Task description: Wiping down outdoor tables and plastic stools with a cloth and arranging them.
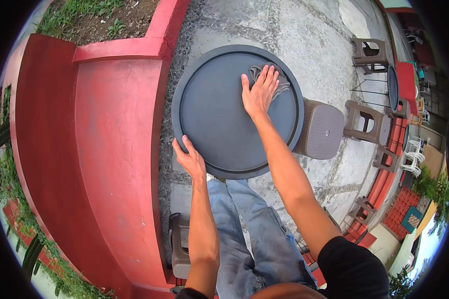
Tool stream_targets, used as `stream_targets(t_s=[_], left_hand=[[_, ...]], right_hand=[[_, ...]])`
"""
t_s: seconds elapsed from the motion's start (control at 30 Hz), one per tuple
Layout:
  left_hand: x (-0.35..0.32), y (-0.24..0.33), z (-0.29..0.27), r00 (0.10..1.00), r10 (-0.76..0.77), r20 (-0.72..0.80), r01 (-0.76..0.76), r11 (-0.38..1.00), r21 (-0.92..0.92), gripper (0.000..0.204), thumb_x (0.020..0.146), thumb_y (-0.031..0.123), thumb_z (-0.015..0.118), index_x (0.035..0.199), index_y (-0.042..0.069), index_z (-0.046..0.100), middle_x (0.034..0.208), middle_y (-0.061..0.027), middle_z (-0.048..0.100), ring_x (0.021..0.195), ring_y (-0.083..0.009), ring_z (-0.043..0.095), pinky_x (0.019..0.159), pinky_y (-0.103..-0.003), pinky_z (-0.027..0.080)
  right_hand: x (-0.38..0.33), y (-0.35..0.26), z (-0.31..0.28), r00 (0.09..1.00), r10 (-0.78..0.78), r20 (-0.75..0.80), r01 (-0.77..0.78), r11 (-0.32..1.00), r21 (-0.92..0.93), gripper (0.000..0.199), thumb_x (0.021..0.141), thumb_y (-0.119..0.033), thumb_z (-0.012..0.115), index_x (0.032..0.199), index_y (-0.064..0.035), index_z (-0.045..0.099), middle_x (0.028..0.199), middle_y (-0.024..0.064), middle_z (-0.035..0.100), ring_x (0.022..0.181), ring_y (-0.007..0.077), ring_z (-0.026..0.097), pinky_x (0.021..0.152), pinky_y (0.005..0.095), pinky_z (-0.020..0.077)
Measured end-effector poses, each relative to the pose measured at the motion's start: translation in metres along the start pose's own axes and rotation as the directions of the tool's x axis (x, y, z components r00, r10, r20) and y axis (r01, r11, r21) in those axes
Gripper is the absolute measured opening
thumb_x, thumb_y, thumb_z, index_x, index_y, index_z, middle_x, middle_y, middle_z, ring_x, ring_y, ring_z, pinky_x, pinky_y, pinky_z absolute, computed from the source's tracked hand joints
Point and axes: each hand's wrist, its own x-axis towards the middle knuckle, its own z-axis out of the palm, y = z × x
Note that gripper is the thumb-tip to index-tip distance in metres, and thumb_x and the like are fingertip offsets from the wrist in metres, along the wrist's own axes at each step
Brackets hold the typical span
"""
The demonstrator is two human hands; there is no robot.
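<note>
A round dark grey tabletop (209, 112) with a raised rim lies in front of me, its underside and any legs hidden. On its left near edge, my left hand (190, 158) is closed around the rim, thumb on the upper side. My right hand (261, 93) presses flat on a crumpled grey cloth (283, 85) near the far right of the top. Its fingers are stretched out and its thumb stands apart, without gripping the cloth.
A red bench (114, 144) and planter wall run along the left. Right of the tabletop stands a brown plastic stool (326, 130), partly under its edge. Another stool (181, 256) is by my left forearm. More stools (366, 123) and a round table (392, 88) line the right.
</note>
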Motion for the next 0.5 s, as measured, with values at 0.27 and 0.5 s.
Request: stream_targets(t_s=[0.27,0.5], left_hand=[[0.0,-0.006,0.001,1.0,-0.004,0.03,0.005,0.999,-0.036,0.037,0.114,0.031,0.054,0.131,-0.003,0.058,0.097,-0.0181,0.072,0.082,-0.0224,0.063,0.079,-0.04,0.052],[-0.001,-0.018,-0.003,0.996,-0.087,0.032,0.085,0.995,0.042,0.048,0.119,0.039,0.036,0.128,-0.004,0.057,0.099,-0.0111,0.061,0.092,-0.0207,0.055,0.087,-0.035,0.046]], right_hand=[[-0.008,-0.086,0.028,0.963,-0.265,-0.04,0.268,0.956,0.119,0.093,0.102,-0.053,0.062,0.164,0.0074,0.026,0.172,0.0281,0.023,0.162,0.0434,0.015,0.133,0.0548,0.0095],[-0.08,-0.099,0.008,0.736,-0.652,0.184,0.605,0.754,0.256,0.09,0.102,-0.053,0.059,0.163,0.0068,0.03,0.172,0.0254,0.025,0.162,0.0406,0.018,0.133,0.0528,0.0138]])
